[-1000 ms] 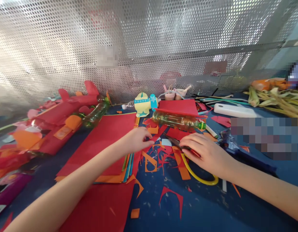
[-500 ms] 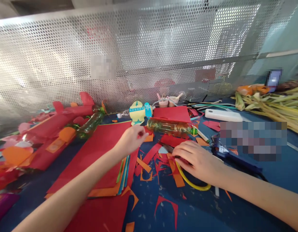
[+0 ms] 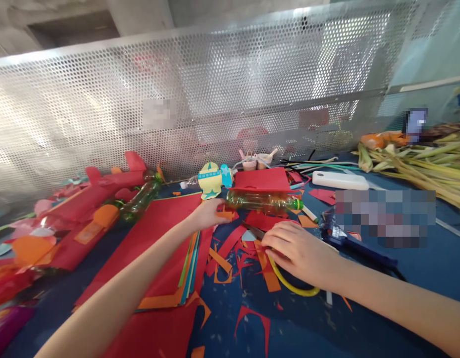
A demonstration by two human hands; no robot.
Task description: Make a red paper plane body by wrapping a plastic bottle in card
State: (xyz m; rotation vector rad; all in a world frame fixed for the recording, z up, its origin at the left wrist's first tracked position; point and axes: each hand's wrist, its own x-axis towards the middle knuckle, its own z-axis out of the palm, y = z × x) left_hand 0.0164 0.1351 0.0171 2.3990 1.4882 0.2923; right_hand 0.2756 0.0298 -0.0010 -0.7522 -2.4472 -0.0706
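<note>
The right hand (image 3: 293,248) is holding scissors (image 3: 255,231); the left hand (image 3: 207,215) is resting at an orange scrap (image 3: 225,216) beside the bare bottle (image 3: 262,202) (pinching, I cannot tell); another bottle (image 3: 113,184) is already wearing red paper.

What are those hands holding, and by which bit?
The right hand covers the handle end of dark metal-bladed scissors, but its grip is hidden. The left hand is at a small orange paper scrap; I can't tell whether it's pinched.

Scissors (image 3: 254,230) among loose scraps (image 3: 268,271) on table (image 3: 308,328), paper stack (image 3: 151,223) at left, bottle (image 3: 260,201) behind, cups (image 3: 249,163) beyond it, stalks (image 3: 423,166) far right
</note>
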